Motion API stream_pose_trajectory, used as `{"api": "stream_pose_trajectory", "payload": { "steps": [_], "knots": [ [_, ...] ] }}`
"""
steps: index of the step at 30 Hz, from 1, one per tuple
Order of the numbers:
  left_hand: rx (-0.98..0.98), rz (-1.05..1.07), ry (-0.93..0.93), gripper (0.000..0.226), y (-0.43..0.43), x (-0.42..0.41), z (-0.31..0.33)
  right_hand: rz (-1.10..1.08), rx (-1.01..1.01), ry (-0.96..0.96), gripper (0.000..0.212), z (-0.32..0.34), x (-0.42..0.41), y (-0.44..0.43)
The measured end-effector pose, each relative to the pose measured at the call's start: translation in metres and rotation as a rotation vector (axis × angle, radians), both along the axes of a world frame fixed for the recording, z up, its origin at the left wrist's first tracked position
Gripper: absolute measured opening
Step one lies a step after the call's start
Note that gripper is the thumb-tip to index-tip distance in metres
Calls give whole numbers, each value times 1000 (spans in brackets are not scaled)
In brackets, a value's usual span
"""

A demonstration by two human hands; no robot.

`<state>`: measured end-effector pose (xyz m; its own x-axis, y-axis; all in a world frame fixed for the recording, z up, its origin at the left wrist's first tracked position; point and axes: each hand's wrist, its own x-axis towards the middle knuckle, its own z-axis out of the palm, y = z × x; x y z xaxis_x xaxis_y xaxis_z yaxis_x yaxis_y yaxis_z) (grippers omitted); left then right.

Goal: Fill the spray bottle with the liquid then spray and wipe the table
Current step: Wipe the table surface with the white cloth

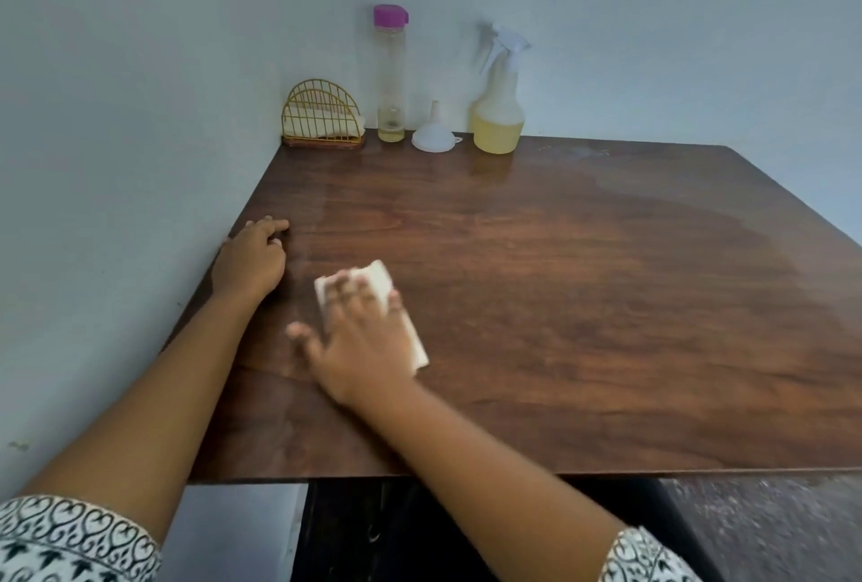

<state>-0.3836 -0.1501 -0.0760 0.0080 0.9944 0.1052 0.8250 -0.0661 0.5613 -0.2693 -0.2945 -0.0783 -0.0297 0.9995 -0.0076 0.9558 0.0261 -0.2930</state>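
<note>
Head view: my right hand, fingers spread flat, presses a white cloth on the wooden counter; left hand rests curled, holding nothing. A far sweep could topple the spray bottle at the back.

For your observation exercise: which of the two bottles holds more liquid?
The white-trigger plastic spray bottle, holding yellowish liquid across its wide base; the tall clear purple-capped bottle is nearly empty.

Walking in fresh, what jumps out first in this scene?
The right hand presses a white cloth flat on the wooden table, near its left side. At the far edge by the wall stands a spray bottle part full of yellowish liquid, with a purple-capped bottle to its left.
</note>
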Motion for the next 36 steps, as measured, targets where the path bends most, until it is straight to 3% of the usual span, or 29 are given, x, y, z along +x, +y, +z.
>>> {"api": "stream_pose_trajectory", "payload": {
  "steps": [3,8,11,14,18,22,24,27,32,36],
  "knots": [
    [4,-30,-6,42,-5,-4,-2,81,-15,-17,74,2,8,-31],
    [5,-43,47,44,-8,-3,-3,-309,-30,-82,74,3,126,-60],
    [-9,-38,50,45,-8,-2,-2,-453,-75,-86,78,1,137,-56],
    [-31,-14,1,45,-9,-2,0,-357,-29,-19,80,-1,88,-10],
    [24,68,-206,43,-12,-4,4,-78,-44,26,76,5,16,39],
    [33,54,-507,44,-15,-10,6,105,-7,21,74,2,-32,9],
    [24,70,-557,46,-15,-12,7,130,-3,24,75,0,-31,-18],
    [15,53,-516,47,-16,-11,5,54,-17,11,82,0,11,-52],
    [15,-2,-227,44,-16,-6,-1,-357,-82,-83,79,3,114,-79],
    [35,-36,-43,41,-18,-3,-2,-294,-42,-7,98,3,79,-74]
  ]
}}
